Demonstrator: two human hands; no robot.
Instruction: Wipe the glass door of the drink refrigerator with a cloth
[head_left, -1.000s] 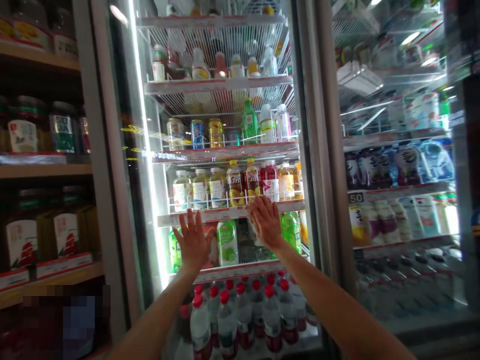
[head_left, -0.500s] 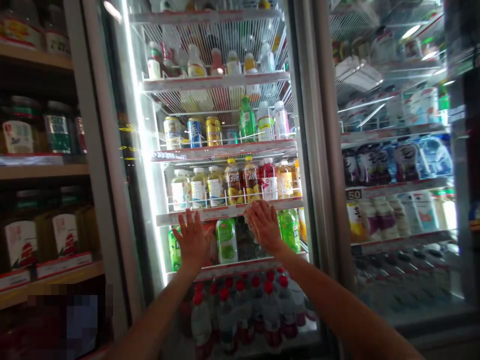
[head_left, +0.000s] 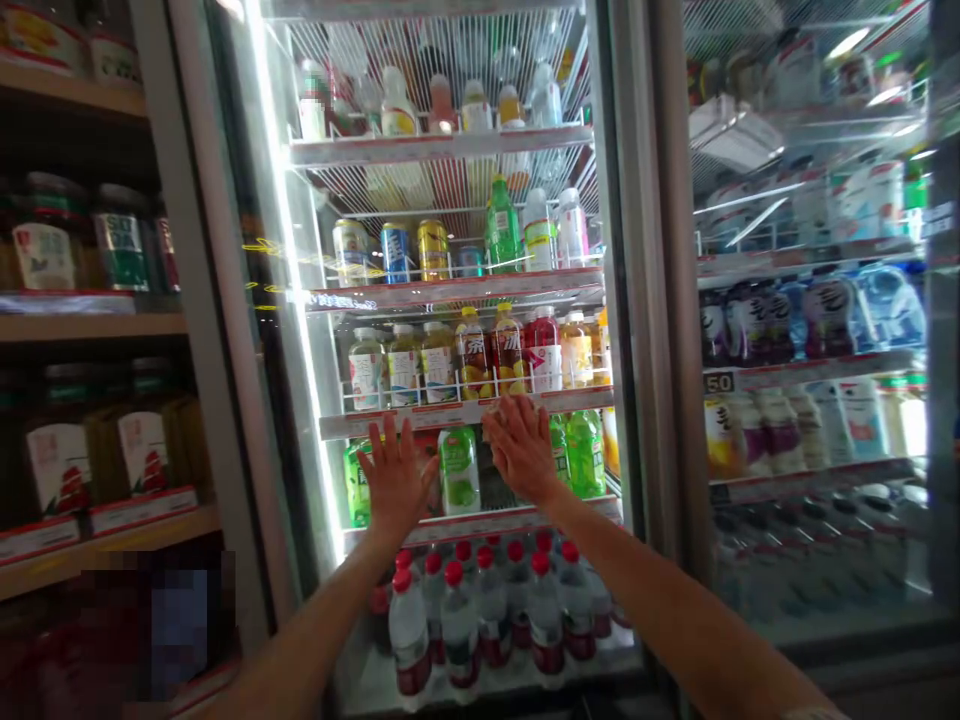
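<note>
Crumpled pale cloth [head_left: 493, 424] is bunched beneath our right hand [head_left: 523, 450], its fingers clamped on it at the glass door [head_left: 262, 250]. Our left hand [head_left: 400, 478] is spread open, fingers apart, beside the right with a gap between. Behind the glass, red-capped bottles [head_left: 459, 625] stand lowest, green bottles [head_left: 585, 453] above, cans [head_left: 433, 250] higher up.

Fronting one white-railed shelf [head_left: 431, 415], we count three pale-yellow white-capped bottles [head_left: 403, 370], two brown yellow-capped bottles [head_left: 472, 355], one red bottle [head_left: 543, 350].
</note>
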